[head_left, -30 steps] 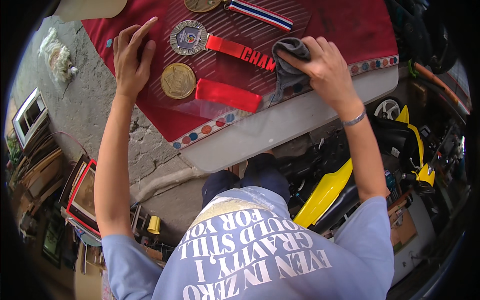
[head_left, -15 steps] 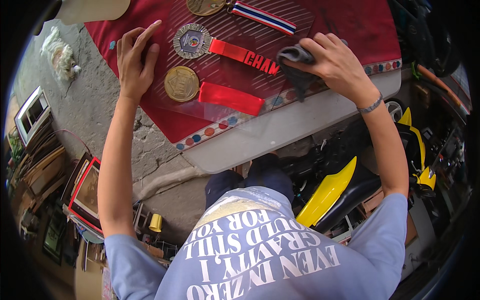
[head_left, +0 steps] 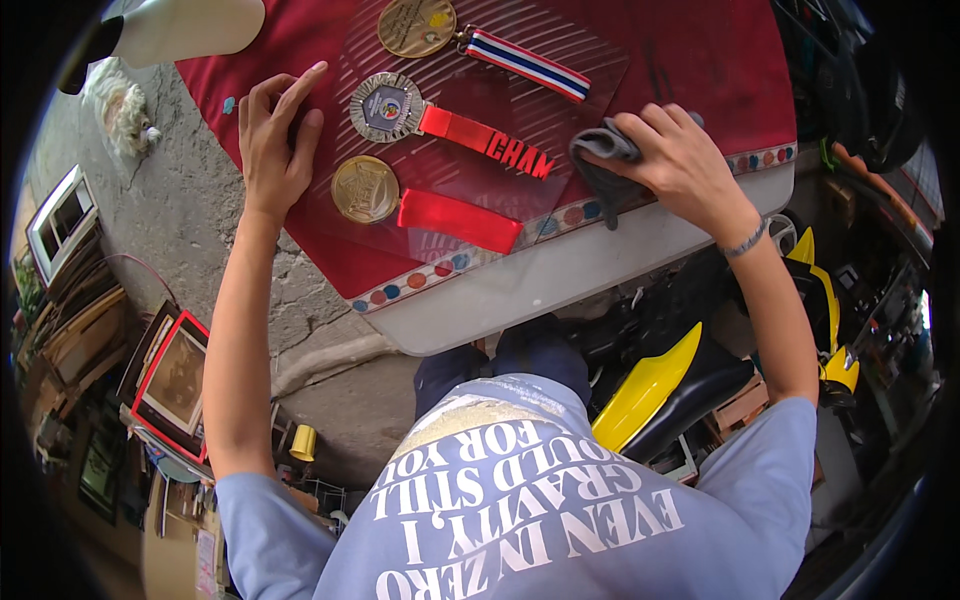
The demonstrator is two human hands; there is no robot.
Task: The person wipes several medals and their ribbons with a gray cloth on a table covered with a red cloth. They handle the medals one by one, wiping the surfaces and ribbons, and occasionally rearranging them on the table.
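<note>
- Right hand (head_left: pixel 675 165) and gray cloth (head_left: pixel 603 150) shifted right vs 1 s ago; now clear of the middle red ribbon (head_left: pixel 465 132);
- Right hand grips the cloth, bunched at the fingers; cloth sits just right of that ribbon's tip, overlapping the dotted border (head_left: pixel 425 275);
- Left hand (head_left: pixel 278 150) loosely open, left of the silver medal (head_left: pixel 387 107); can't tell if it touches anything;
- Surface (head_left: pixel 480 312): white near edge, red tablecloth (head_left: pixel 720 70) on top; upper gold medal (head_left: pixel 416 25) and lower gold medal (head_left: pixel 365 190) flank the silver one;
- Room: white dog (head_left: pixel 122 115) on concrete floor (head_left: pixel 200 190), left; yellow-black motorbike (head_left: pixel 650 390), right.
</note>
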